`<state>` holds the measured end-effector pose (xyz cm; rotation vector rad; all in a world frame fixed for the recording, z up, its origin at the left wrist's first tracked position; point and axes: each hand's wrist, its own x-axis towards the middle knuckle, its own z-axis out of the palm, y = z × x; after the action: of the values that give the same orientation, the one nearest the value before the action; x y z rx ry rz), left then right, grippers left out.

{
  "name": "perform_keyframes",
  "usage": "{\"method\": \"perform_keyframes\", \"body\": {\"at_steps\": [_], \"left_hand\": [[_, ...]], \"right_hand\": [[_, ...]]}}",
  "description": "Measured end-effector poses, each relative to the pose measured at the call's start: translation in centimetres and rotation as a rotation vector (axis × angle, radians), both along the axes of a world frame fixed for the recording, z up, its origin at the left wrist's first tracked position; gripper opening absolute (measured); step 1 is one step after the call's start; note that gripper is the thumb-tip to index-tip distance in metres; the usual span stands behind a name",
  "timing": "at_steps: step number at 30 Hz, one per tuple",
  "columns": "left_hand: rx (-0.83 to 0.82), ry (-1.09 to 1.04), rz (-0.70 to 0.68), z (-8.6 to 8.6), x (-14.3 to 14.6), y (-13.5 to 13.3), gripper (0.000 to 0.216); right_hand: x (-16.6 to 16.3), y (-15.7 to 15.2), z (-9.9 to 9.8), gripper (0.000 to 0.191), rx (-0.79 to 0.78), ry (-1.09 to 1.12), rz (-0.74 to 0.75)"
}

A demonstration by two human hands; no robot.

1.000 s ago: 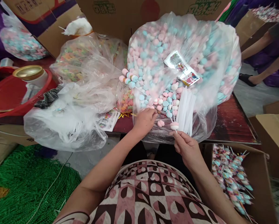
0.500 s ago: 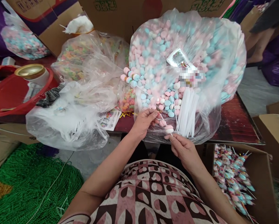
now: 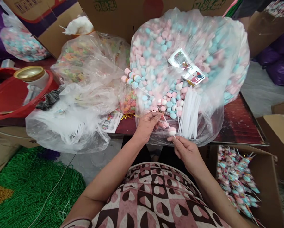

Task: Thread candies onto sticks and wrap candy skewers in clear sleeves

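My right hand [image 3: 186,149] pinches the lower end of a thin white stick [image 3: 166,121]. A pink-and-white marshmallow [image 3: 172,131] is threaded on that stick, just above my right fingers. My left hand [image 3: 147,126] is closed at the stick's upper tip, with a small reddish gummy candy [image 3: 162,117] between thumb and forefinger. Pink marshmallows [image 3: 163,124] show under its curled fingers. Just beyond my hands, loose pink, blue and white marshmallows [image 3: 170,103] lie in the mouth of a large clear bag [image 3: 210,117]. Beside them is a bundle of white sticks [image 3: 190,114].
Finished marshmallow skewers [image 3: 132,77] rest on the bag's left side. Bags of gummies [image 3: 74,60] and clear wrappers [image 3: 66,126] cover the table's left, near a red basket [image 3: 4,109]. A cardboard box [image 3: 266,183] of wrapped skewers stands below right. Green cord [image 3: 37,180] is heaped below left.
The view has shifted slightly. Both hands keep nearly the same grip and position on the stick. A person's arm and leg at the upper right have gone from view.
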<state>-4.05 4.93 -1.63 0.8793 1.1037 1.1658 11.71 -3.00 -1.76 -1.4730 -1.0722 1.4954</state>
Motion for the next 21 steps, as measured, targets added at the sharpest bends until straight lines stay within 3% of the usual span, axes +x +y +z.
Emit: {"method": "perform_keyframes", "body": {"at_steps": [4, 8, 12, 15, 18, 21], "left_hand": [[0.092, 0.107, 0.035, 0.7, -0.5, -0.4, 0.023], [0.287, 0.347, 0.207, 3.2, -3.3, 0.0, 0.019], [0.486, 0.593, 0.439, 6.2, -7.5, 2.2, 0.017], [0.627, 0.769, 0.514, 7.9, -10.1, 4.3, 0.014], [0.668, 0.926, 0.475, 8.8, -11.5, 5.7, 0.014], [0.532, 1.15, 0.285, 8.6, -12.1, 6.3, 0.016]], "right_hand": [[0.3, -0.1, -0.1, 0.039, 0.008, 0.034, -0.027], [0.5, -0.2, -0.5, 0.038, 0.024, 0.047, -0.048], [0.2, -0.3, -0.7, 0.042, 0.002, 0.064, -0.056], [-0.1, -0.3, -0.6, 0.048, -0.042, 0.086, -0.061], [-0.2, -0.4, -0.6, 0.052, -0.06, 0.095, -0.06], [-0.2, -0.4, -0.6, 0.055, -0.069, 0.099, -0.057]]}}
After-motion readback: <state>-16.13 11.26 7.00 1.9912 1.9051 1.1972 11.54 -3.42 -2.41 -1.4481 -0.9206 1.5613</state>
